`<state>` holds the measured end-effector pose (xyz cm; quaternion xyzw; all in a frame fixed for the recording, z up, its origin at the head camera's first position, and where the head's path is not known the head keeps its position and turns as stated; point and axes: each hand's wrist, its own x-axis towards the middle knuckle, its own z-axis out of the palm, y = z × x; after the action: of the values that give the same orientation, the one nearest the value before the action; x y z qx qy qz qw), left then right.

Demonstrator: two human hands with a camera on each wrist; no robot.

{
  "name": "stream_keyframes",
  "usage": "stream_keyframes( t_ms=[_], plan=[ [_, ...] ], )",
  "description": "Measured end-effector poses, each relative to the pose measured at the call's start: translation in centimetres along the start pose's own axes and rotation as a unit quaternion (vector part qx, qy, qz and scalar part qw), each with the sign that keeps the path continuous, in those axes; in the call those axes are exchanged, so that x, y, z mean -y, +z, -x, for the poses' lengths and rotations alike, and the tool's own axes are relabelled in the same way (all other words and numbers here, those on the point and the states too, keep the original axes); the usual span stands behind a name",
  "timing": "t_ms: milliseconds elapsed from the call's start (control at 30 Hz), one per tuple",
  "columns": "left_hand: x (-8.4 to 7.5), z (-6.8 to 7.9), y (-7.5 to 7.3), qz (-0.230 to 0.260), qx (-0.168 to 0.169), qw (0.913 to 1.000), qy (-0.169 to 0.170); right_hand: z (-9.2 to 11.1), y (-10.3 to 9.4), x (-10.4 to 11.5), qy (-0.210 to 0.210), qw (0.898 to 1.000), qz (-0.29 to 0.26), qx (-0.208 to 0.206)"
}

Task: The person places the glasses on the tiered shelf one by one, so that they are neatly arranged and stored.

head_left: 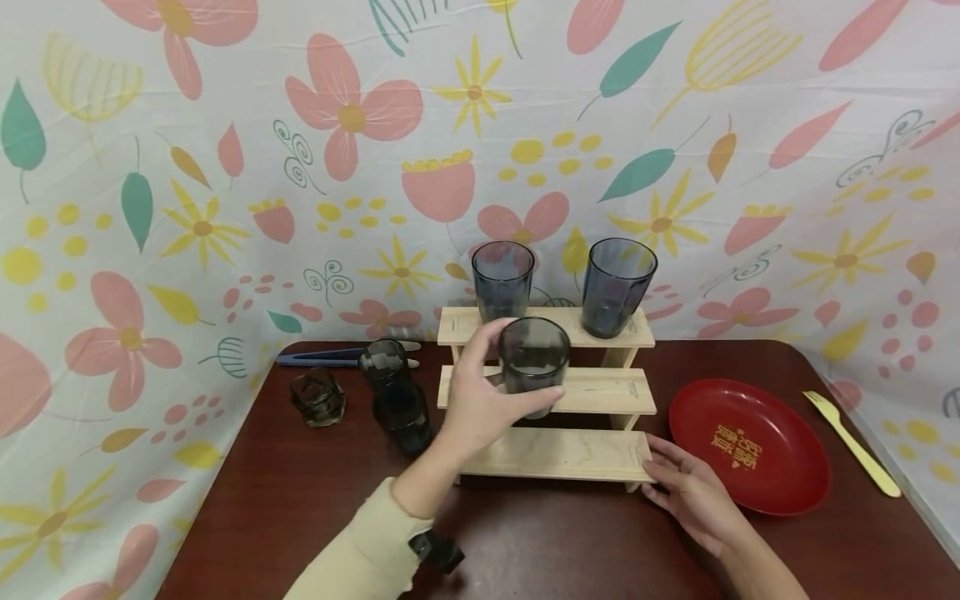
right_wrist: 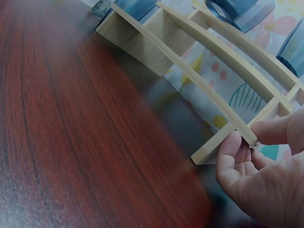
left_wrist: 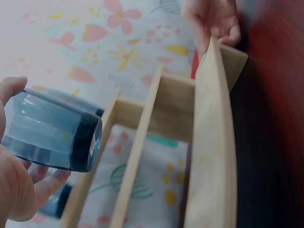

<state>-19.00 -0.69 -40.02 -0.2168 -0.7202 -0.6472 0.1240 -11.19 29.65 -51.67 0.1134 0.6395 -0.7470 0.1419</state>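
Note:
My left hand [head_left: 478, 404] grips a grey tinted glass tumbler [head_left: 534, 354], held upright in front of the upper tiers of a three-step wooden stand [head_left: 555, 454]. In the left wrist view the tumbler [left_wrist: 52, 130] has fingers and thumb round its sides, and its base looks apart from the wood. My right hand [head_left: 693, 496] holds the right end of the lowest step; the right wrist view shows thumb and fingers [right_wrist: 230, 154] pinching that corner. Two bluish tumblers, one on the left [head_left: 502, 279] and one on the right [head_left: 617, 287], stand on the top step.
Left of the stand are a dark, waisted glass vessel [head_left: 397, 400], a small faceted glass [head_left: 318, 398] and blue-grey tongs [head_left: 337, 358]. To the right lie a red plate [head_left: 780, 442] with gold characters and a yellow fork [head_left: 855, 446]. A floral cloth [head_left: 360, 208] hangs behind the table.

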Motion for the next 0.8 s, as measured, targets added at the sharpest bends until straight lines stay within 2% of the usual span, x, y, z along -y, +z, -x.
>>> stream_keyframes(
  t_ms=[200, 400, 600, 800],
  plan=[
    [1.3, -0.5, 4.0, -0.040, 0.015, 0.9987, 0.030, -0.1, -0.1, -0.1, 0.004, 1.000, -0.002, 0.000],
    [2.2, -1.1, 7.0, -0.070, 0.019, 0.9973, 0.013, -0.1, -0.2, 0.0, 0.008, 1.000, 0.001, 0.002],
    [2.3, -1.7, 9.0, -0.074, 0.012, 0.9970, 0.015, 0.0, -0.2, 0.0, 0.000, 1.000, -0.002, 0.006],
    [2.1, -2.0, 10.0, -0.094, 0.006, 0.9955, 0.014, -0.1, -0.2, -0.1, -0.001, 1.000, -0.003, 0.012]
  ],
)
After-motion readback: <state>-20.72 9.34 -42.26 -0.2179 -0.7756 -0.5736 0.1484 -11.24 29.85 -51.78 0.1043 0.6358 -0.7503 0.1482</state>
